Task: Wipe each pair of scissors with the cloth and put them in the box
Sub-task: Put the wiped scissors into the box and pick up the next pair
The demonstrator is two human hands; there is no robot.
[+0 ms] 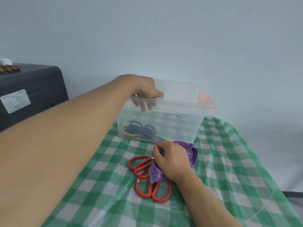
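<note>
A clear plastic box (185, 122) with an orange handle stands at the back of the table. My left hand (146, 90) hangs over its near rim with the fingers apart inside it, holding nothing. Grey-blue scissors (141, 131) with a yellow-handled pair under them lie in the box's left corner. My right hand (170, 159) is closed on a purple cloth (191, 153), pressing it onto the blades of red-handled scissors (139, 166) on the table. A second red-handled pair (153, 188) lies just nearer to me, its blades hidden under the cloth.
A green and white checked cloth under clear plastic (229, 177) covers the table. A dark grey case (32, 89) with a white label stands at the left, beyond the table's edge. A pale wall rises behind the box.
</note>
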